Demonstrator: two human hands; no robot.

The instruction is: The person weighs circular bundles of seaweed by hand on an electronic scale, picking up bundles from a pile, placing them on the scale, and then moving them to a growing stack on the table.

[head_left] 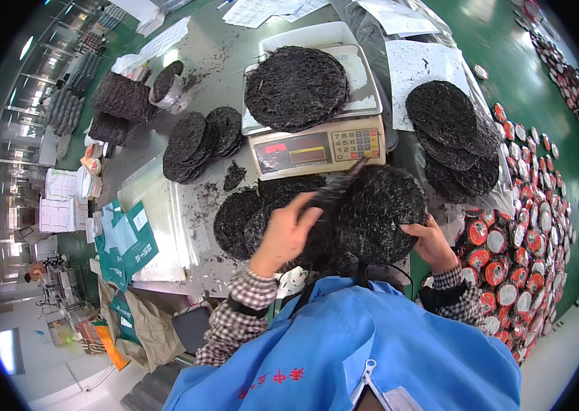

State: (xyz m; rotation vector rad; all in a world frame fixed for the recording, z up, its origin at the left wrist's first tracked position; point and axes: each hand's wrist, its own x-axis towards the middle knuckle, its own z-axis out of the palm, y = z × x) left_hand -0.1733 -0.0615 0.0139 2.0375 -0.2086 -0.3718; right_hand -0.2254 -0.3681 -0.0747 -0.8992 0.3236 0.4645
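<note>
My right hand (pixel 432 244) grips the right edge of a round, dark disc of dried seaweed (pixel 383 218), thumb on its face, holding it tilted in front of the scale. Nearby, my left hand (pixel 285 233) is closed with thumb and fingers at a dark, motion-blurred piece of dried seaweed (pixel 330 209) beside that disc. Below and left of it, more seaweed discs (pixel 237 222) lie on the table, partly hidden by my left hand. Just beyond my hands stands a digital scale (pixel 317 154) with a lit red display. A seaweed stack (pixel 296 88) rests on its white tray (pixel 366 85).
More seaweed stacks stand left (pixel 189 147) and right (pixel 450 133) of the scale. Tall seaweed rolls (pixel 123 98) sit at the far left. Paper sheets (pixel 255 12), green bags (pixel 128 240) and loose crumbs lie about the table (pixel 214 55). Many red-and-white round packages (pixel 519 253) are heaped at right.
</note>
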